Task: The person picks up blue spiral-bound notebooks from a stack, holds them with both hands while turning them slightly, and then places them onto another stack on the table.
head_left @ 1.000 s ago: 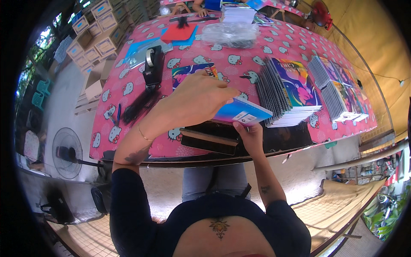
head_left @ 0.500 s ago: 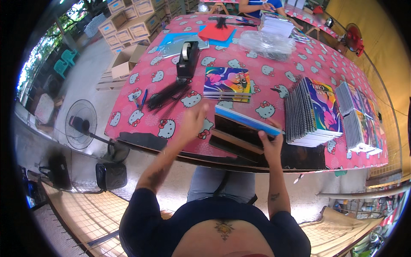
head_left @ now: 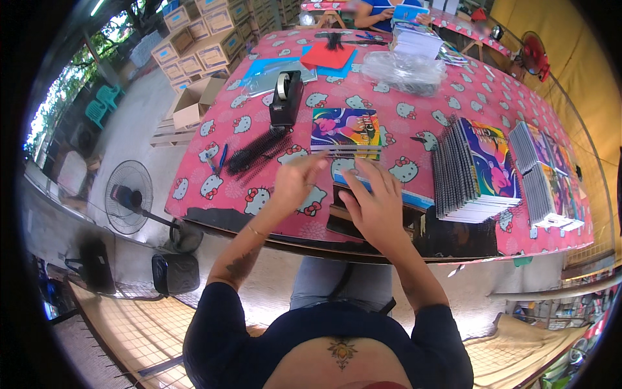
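Near the table's front edge, a stack of sheets with a blue edge (head_left: 414,197) stands in a dark, brown-edged holder (head_left: 343,219). My right hand (head_left: 376,198) lies over its left part, fingers stretched and thumb apart. Close by on the left is my left hand (head_left: 297,183), its fingers drawn together; whatever is between them is too small to make out. Just beyond both hands lies a short pile of colourful notebooks (head_left: 346,129). A bundle of black binding coils (head_left: 259,154) rests left of that pile.
A black tape dispenser (head_left: 286,100) stands behind the coils, with blue-handled pliers (head_left: 223,158) to their left. Spiral notebooks (head_left: 483,168) fill a large stack at right, with more stacks (head_left: 547,188) beyond. Clear plastic (head_left: 402,72) lies farther back. Across the table sits a person (head_left: 376,14).
My right hand has moved left from the right end of the blue-edged stack to its left part. My left hand has shifted slightly toward it. The person opposite now holds up a blue item.
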Demonstrator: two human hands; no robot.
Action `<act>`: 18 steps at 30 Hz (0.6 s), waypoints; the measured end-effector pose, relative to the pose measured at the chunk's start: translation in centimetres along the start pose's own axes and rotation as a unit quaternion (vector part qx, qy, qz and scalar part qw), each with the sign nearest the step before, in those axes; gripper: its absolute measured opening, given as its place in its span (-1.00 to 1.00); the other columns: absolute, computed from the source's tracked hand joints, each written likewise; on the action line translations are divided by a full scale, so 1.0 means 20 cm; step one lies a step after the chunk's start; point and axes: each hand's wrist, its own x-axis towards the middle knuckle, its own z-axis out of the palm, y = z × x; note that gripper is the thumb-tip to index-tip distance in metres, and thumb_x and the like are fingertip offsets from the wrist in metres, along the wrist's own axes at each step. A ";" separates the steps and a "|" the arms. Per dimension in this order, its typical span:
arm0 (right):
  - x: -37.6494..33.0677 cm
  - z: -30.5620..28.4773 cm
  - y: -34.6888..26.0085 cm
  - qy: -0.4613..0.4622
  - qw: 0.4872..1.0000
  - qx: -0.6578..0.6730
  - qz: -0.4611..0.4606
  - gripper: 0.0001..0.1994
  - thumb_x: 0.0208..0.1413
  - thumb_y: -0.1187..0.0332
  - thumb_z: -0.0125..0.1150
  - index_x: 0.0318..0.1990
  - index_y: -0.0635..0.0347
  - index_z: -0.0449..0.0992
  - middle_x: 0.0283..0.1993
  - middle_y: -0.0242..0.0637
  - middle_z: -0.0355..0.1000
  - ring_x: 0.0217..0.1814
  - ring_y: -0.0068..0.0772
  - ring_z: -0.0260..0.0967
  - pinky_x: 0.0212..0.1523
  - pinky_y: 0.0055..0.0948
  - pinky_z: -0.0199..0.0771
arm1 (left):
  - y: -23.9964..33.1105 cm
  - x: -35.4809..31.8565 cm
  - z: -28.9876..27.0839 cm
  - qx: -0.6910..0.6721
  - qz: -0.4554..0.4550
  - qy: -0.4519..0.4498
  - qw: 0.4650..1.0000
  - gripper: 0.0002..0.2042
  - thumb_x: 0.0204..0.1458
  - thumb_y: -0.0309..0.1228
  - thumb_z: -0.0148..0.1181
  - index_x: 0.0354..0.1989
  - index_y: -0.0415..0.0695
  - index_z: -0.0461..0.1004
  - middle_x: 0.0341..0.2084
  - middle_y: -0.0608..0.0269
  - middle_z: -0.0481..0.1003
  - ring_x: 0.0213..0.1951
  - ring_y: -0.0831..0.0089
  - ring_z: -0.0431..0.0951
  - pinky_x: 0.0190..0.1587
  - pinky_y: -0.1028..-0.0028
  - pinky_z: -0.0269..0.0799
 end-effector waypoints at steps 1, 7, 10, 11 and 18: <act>0.02 0.05 0.01 0.008 1.000 -0.007 0.003 -0.73 0.11 0.31 0.31 -0.04 0.12 0.58 -0.04 -0.15 0.49 0.03 -0.03 0.43 0.05 -0.13 0.39 | 0.12 -0.01 -0.01 -0.047 -0.042 -0.012 0.998 -0.81 0.17 -0.53 0.21 -0.06 -0.22 0.60 -0.34 0.05 0.57 -0.39 0.31 0.58 -0.37 0.36 0.45; 0.01 0.15 0.11 -0.037 0.998 0.031 0.046 -0.88 0.15 0.34 0.27 -0.20 0.10 0.60 -0.39 -0.26 0.53 -0.40 -0.11 0.50 -0.37 -0.19 0.42 | 0.21 -0.09 -0.01 -0.105 -0.008 0.037 0.994 -0.81 0.14 -0.52 0.27 -0.08 -0.25 0.61 -0.39 0.09 0.56 -0.50 0.38 0.57 -0.48 0.43 0.45; 0.02 0.15 0.11 -0.044 0.996 0.043 0.061 -0.88 0.15 0.34 0.27 -0.20 0.10 0.60 -0.36 -0.24 0.54 -0.38 -0.08 0.49 -0.37 -0.18 0.42 | 0.22 -0.10 0.01 -0.097 -0.031 0.035 0.994 -0.81 0.13 -0.52 0.28 -0.10 -0.24 0.62 -0.41 0.11 0.55 -0.51 0.38 0.58 -0.47 0.44 0.45; 0.02 0.15 0.11 -0.044 0.996 0.047 0.063 -0.89 0.15 0.34 0.27 -0.21 0.10 0.60 -0.35 -0.24 0.54 -0.38 -0.07 0.49 -0.37 -0.18 0.41 | 0.22 -0.10 0.01 -0.093 -0.041 0.031 0.994 -0.81 0.12 -0.52 0.28 -0.10 -0.23 0.62 -0.42 0.11 0.55 -0.51 0.38 0.58 -0.47 0.44 0.45; 0.02 0.12 0.11 -0.066 0.995 0.049 0.049 -0.90 0.15 0.35 0.23 -0.22 0.12 0.57 -0.37 -0.22 0.51 -0.36 -0.08 0.49 -0.33 -0.15 0.47 | 0.20 -0.04 0.00 -0.023 -0.031 -0.011 0.999 -0.83 0.12 -0.44 0.29 -0.14 -0.20 0.59 -0.43 0.09 0.54 -0.46 0.17 0.57 -0.43 0.34 0.46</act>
